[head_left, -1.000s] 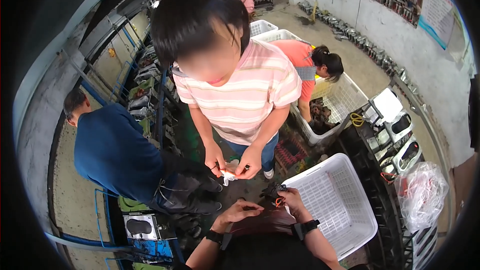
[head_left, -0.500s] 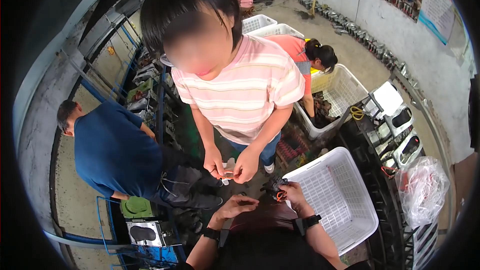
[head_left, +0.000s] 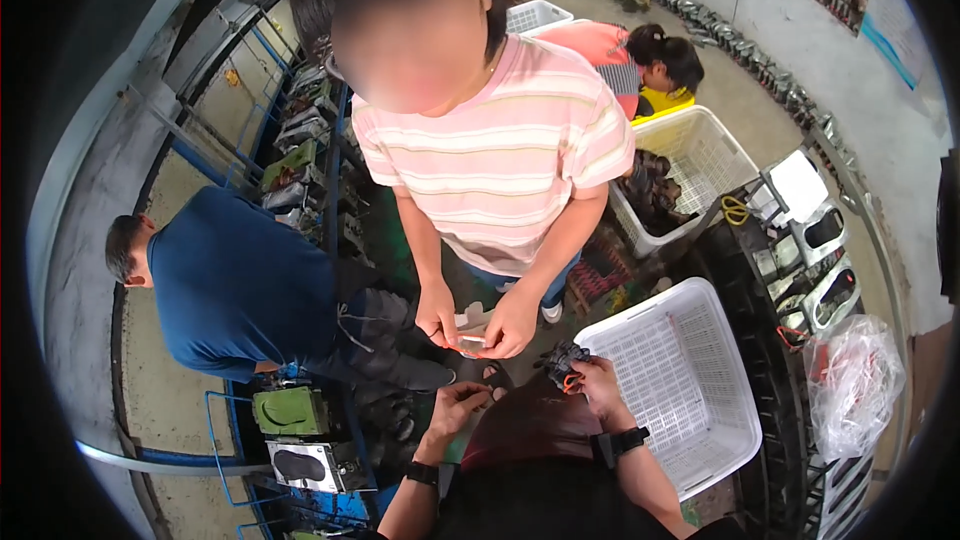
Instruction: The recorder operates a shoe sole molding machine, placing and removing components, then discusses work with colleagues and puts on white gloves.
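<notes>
Held in my right hand (head_left: 600, 390) is a bundle of black, knobbly pieces (head_left: 562, 358) whose exact kind I cannot make out. An orange loop (head_left: 571, 383), like a scissor handle, shows by its fingers. My left hand (head_left: 457, 410) is in front of me, thumb and fingers drawn together in a pinch; anything between the fingertips is too small to name. A white plastic basket (head_left: 735, 410) stands just right of my right hand. Facing me, a person in a striped shirt (head_left: 500, 150) holds a small pale item with an orange edge (head_left: 470, 342) in both hands.
At left, a person in dark blue (head_left: 240, 280) bends beside a row of metal moulds (head_left: 303, 465). Farther back, a person in orange (head_left: 590, 42) leans near another white basket (head_left: 735, 150) with dark pieces. A clear plastic bag (head_left: 855, 380) lies on the rack at right.
My left fingers have gone from stretched out to pinched together. My right hand still holds the black bundle, slightly turned. The person in orange has drawn an arm out of the far basket.
</notes>
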The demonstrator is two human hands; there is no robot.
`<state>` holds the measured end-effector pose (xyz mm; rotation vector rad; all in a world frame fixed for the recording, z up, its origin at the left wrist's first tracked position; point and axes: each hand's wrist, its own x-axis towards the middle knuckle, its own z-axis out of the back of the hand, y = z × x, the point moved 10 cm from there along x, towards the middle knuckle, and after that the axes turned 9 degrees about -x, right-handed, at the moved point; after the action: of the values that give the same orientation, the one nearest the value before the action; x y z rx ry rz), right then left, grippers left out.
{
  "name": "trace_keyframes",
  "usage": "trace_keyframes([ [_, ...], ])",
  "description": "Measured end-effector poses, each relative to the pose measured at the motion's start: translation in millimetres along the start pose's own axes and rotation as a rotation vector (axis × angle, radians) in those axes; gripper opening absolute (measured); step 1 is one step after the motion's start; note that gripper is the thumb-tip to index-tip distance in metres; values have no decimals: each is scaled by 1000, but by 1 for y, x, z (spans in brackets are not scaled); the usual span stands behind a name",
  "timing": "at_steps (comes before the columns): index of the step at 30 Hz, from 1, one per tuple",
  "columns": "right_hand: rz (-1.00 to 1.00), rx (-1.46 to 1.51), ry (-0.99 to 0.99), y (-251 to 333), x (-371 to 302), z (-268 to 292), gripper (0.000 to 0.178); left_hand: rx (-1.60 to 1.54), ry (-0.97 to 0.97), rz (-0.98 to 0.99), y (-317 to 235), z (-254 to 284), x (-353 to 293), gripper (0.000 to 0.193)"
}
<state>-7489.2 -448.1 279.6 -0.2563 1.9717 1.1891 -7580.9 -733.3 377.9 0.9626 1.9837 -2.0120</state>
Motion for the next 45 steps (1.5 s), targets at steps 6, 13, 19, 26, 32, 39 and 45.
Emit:
trace_keyframes([
  [6, -24, -33, 39, -10, 1, -25, 15, 44, -8, 17, 2, 13, -11, 23],
  [13, -40, -60, 23, 1, 16, -45, 17, 86, -63, -5, 2, 50, 15, 20],
  [19, 54, -4, -141, 14, 21, -35, 20, 33, -113, -47, -11, 108, 36, 39],
  [26, 89, -71, -400, -20, -54, 24, 17, 409, -2, -448, -49, 96, 45, 92],
  [32, -84, -271, -547, -66, -95, 45, 17, 93, -1, -497, -36, 117, 77, 72],
  [39, 118, -27, -1014, -37, -195, 139, 16, -233, -120, -432, 22, 116, 126, 50],
  [45, 196, 70, -992, 4, -178, 261, 14, -215, -129, -484, -6, 100, 99, 41],
])
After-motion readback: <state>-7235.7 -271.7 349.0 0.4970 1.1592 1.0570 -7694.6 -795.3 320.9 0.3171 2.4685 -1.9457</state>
